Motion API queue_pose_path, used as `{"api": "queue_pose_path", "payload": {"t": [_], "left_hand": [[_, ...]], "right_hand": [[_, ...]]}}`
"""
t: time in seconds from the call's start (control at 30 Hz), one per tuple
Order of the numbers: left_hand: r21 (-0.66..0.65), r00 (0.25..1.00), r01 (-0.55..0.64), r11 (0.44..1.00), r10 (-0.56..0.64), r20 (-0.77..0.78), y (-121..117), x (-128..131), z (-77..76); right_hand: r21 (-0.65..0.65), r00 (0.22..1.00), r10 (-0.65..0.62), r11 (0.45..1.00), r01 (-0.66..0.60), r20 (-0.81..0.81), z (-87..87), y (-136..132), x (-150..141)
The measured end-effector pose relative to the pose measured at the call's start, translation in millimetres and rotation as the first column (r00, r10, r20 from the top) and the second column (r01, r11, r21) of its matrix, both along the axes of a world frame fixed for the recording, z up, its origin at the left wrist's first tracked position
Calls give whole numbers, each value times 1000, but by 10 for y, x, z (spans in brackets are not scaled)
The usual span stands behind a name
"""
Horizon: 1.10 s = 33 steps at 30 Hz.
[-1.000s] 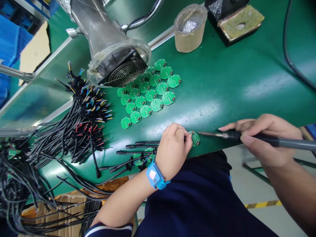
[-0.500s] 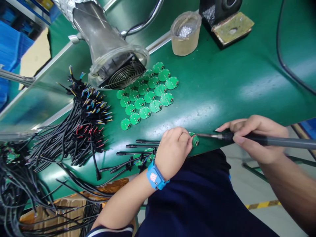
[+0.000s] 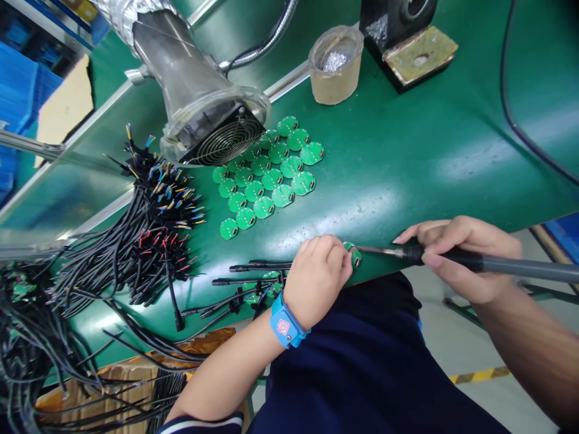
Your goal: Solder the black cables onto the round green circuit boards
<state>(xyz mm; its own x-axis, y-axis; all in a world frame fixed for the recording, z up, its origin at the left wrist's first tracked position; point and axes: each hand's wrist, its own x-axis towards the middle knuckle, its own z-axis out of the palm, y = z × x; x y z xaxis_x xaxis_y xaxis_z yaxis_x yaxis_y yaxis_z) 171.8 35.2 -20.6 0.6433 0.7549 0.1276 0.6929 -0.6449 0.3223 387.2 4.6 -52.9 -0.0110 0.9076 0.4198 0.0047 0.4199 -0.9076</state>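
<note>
My right hand [image 3: 470, 256] is closed around the dark handle of a soldering iron [image 3: 446, 258], held nearly level. The iron's thin metal tip points left and meets a small round green circuit board [image 3: 355, 256] near the table's front edge. At the board's left side, my left hand [image 3: 316, 268] has its fingers pinched together on the board's edge. The fingers hide part of it, and whether they also hold a wire cannot be seen. Black cables [image 3: 253, 281] with more green boards [image 3: 272, 289] lie beside and partly behind my left wrist, which wears a blue strap [image 3: 286, 325].
Rows of round green boards [image 3: 272, 179] lie under a fume extractor [image 3: 221, 132]. Bundled black cables [image 3: 122, 247] with bared coloured wire ends cover the left side. A tub [image 3: 335, 78] with silvery bits and a soldering iron stand with a sponge [image 3: 421, 59] are at the back.
The view has shifted slightly. The iron's tip stays at the board, and both hands keep nearly the same place and grip.
</note>
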Motion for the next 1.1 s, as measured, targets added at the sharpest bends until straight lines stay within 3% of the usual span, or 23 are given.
{"api": "queue_pose_path", "payload": {"t": [0.27,0.57,0.77,0.87,0.93,1.0,1.1], "left_hand": [[29,1000,4,1000,-3,-26,-11,8,3],[78,996,21,997,-14,-87,-35,10,16],[34,991,35,999,-31,-131,-33,43,2],[61,996,50,997,-45,-75,-13,24,39],[106,999,42,993,-39,-31,-27,-97,84],[75,994,-15,997,23,-106,-65,-331,100],[168,990,41,985,-17,-138,-67,-740,33]], "right_hand": [[11,999,44,999,-44,-3,-3,-5,5],[-42,979,-100,995,94,-176,28,14,-41],[-70,972,-88,995,75,-218,-57,14,-42],[-37,959,-132,991,127,-251,-135,17,-69],[1,947,-182,982,189,-264,-220,49,-93],[49,935,-228,967,250,-272,-314,106,-117],[96,916,-311,934,344,-255,-402,191,-160]]}}
